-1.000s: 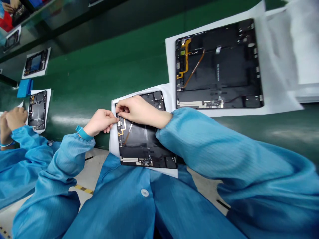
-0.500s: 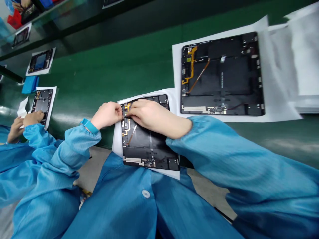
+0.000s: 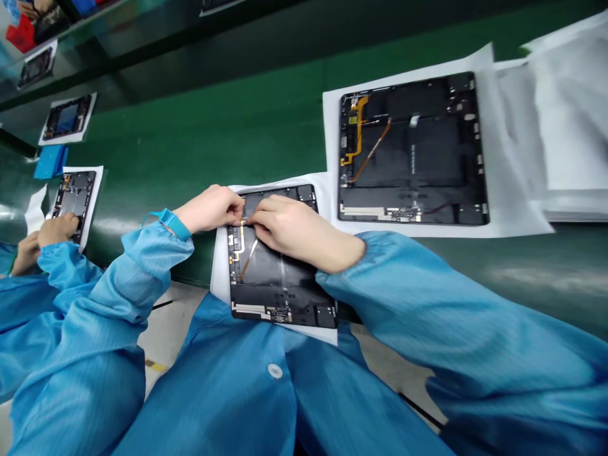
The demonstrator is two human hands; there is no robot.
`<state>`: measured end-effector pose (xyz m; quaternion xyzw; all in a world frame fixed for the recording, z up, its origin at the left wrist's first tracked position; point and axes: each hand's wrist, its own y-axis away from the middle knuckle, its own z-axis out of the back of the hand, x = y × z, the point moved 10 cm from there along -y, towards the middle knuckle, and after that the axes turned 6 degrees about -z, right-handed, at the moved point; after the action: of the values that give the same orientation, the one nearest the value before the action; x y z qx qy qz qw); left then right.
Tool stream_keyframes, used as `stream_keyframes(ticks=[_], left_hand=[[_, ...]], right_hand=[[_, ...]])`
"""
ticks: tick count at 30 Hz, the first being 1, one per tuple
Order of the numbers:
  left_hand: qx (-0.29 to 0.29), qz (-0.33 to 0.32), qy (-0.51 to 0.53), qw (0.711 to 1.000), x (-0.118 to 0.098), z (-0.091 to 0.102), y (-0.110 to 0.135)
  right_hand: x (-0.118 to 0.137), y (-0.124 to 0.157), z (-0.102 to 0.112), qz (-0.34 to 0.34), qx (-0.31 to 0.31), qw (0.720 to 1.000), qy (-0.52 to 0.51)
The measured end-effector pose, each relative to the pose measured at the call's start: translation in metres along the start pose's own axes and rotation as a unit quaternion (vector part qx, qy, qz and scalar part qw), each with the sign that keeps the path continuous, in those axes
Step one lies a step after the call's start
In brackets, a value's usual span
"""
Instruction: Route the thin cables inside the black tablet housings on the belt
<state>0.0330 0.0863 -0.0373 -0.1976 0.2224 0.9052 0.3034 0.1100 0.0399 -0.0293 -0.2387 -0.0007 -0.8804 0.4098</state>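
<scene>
An opened tablet (image 3: 304,285) lies with its black insides up on a white sheet (image 3: 219,266) at the bench's near edge. My left hand (image 3: 216,209) is closed, its fingertips pinched at the tablet's upper left edge. From the right, my right hand (image 3: 285,225) reaches across the tablet, its fingers pressed together beside the left fingertips. Both meet at the upper end of a yellow flex cable (image 3: 240,244); whatever is between the fingertips is too small to make out. A thin brown ribbon cable (image 3: 247,261) slants below them.
A second opened tablet (image 3: 441,145) rests on white sheets to the right, near a stack of white sheets (image 3: 574,139). At left, a co-worker's hands (image 3: 57,231) are at another tablet (image 3: 85,190). Behind it sit a blue block (image 3: 50,161) and a further tablet (image 3: 69,118).
My left hand has shifted slightly right over the tablet's edge, and my right fingers have moved slightly down. The whole view has shifted a little.
</scene>
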Motion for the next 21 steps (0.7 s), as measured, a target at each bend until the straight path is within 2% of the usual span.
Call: stream_keyframes(ticks=[4,8,15,18,21], left_hand=[[0.003,-0.005,0.005,1.000,-0.003,0.003,0.003],[0.004,-0.002,-0.014,1.000,-0.007,0.004,0.006],[0.001,0.022,-0.033,0.999,-0.005,-0.002,0.006],[-0.044,0.030,-0.002,0.999,-0.008,0.002,0.014],[-0.148,0.075,0.033,0.986,-0.008,0.015,0.040]], right_hand=[[0.001,-0.001,0.002,-0.001,-0.009,1.000,0.024],[0.001,-0.001,0.002,0.002,0.007,0.999,0.044],[0.001,0.002,0.003,0.027,0.020,0.997,0.062],[0.007,0.005,0.006,0.051,-0.001,0.996,0.076],[0.010,0.007,0.009,0.058,-0.024,0.994,0.085]])
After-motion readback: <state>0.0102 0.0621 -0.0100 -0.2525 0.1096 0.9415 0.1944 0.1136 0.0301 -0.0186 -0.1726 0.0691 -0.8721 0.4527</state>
